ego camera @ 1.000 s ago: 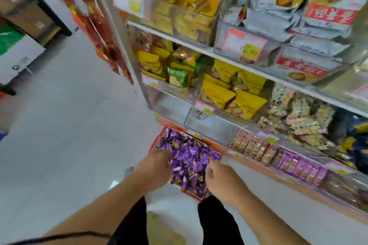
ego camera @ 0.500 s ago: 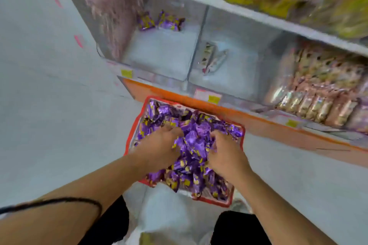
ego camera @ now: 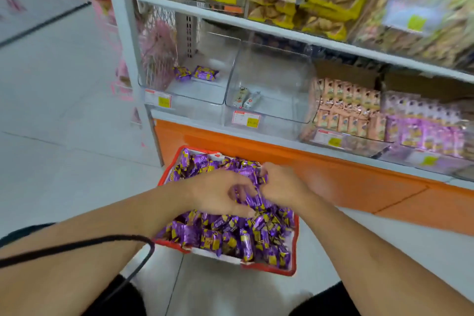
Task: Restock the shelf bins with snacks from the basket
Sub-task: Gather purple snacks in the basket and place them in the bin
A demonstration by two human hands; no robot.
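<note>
a shop aisle: price tags [ego camera: 245, 119] on clear bins [ego camera: 266, 79], shelves [ego camera: 282, 31] of packaged snacks [ego camera: 346, 108]

We can read almost nothing here. The price tag [ego camera: 157, 99] on the bin at ten o'clock and the price tag [ego camera: 246, 119] on the next bin at twelve o'clock show yellow patches with blurred digits; the second may end in ".90". The wrappers' print stays illegible.

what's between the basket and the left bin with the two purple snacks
In the head view, the shelf's orange base panel and the bin's front wall with its price tag lie between the basket and the left bin.
</note>
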